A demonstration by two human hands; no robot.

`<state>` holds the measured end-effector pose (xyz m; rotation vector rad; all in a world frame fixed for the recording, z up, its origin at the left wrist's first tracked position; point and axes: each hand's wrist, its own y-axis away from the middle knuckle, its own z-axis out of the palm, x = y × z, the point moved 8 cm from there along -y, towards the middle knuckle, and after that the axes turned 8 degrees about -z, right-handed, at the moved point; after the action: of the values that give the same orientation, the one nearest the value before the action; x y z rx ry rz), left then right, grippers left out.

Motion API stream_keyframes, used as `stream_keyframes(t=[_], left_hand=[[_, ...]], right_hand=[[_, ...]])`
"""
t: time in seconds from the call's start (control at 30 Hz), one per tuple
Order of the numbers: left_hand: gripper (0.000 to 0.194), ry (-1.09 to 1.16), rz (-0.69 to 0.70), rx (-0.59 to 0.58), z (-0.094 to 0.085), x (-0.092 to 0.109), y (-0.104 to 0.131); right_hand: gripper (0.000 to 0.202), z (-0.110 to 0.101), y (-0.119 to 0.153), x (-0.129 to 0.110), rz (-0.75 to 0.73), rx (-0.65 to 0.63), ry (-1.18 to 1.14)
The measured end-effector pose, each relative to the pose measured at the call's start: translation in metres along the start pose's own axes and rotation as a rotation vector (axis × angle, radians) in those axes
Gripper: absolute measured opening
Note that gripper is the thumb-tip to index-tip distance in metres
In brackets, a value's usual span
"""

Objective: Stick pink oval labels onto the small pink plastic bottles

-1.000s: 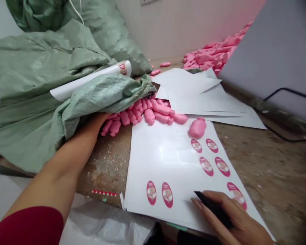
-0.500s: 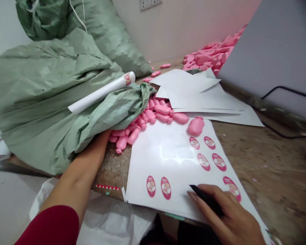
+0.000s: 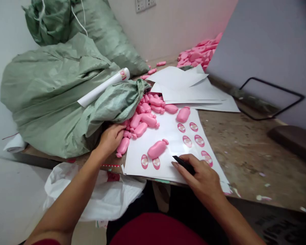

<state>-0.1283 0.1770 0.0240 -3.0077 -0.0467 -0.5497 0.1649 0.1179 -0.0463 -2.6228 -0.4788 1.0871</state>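
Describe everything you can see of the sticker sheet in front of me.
The sticker sheet is white and glossy, apparently coated paper, lying flat along the near edge of the table. Seven oval pink-and-white stickers show: two at left, five at right. One pink piece partly covers a left sticker; others lie toward the far end. The right hand, holding a black tool, covers some of the near right part.

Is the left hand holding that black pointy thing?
No, the black tool is in the right hand, and the left hand is by the pink pieces.
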Motion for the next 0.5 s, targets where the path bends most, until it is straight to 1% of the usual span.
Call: stream_keyframes(t=[0.07, 0.13, 0.23, 0.33, 0.37, 0.43, 0.5], left_hand=[[0.046, -0.026, 0.031, -0.034, 0.008, -0.002, 0.016], [0.051, -0.041, 0.046, -0.066, 0.016, -0.002, 0.022], [0.049, -0.053, 0.045, -0.099, 0.025, -0.004, 0.010], [0.046, -0.053, 0.088, -0.159, 0.030, -0.006, -0.007], [0.044, -0.053, 0.106, -0.178, 0.030, -0.008, -0.011], [0.037, -0.059, 0.128, -0.202, 0.030, -0.012, -0.015], [0.034, -0.063, 0.112, -0.177, 0.024, -0.017, -0.012]], right_hand=[[0.032, 0.000, 0.000, 0.001, 0.032, -0.027, -0.024], [0.031, -0.003, -0.002, 0.001, 0.061, -0.067, -0.042], [0.031, -0.006, -0.009, -0.009, 0.032, -0.188, -0.042], [0.026, 0.006, -0.019, -0.032, -0.102, -0.383, -0.040], [0.025, 0.011, -0.023, -0.040, -0.141, -0.427, -0.031], [0.028, 0.019, -0.031, -0.048, -0.169, -0.456, 0.011], [0.035, 0.021, -0.040, -0.049, -0.129, -0.408, 0.058]])
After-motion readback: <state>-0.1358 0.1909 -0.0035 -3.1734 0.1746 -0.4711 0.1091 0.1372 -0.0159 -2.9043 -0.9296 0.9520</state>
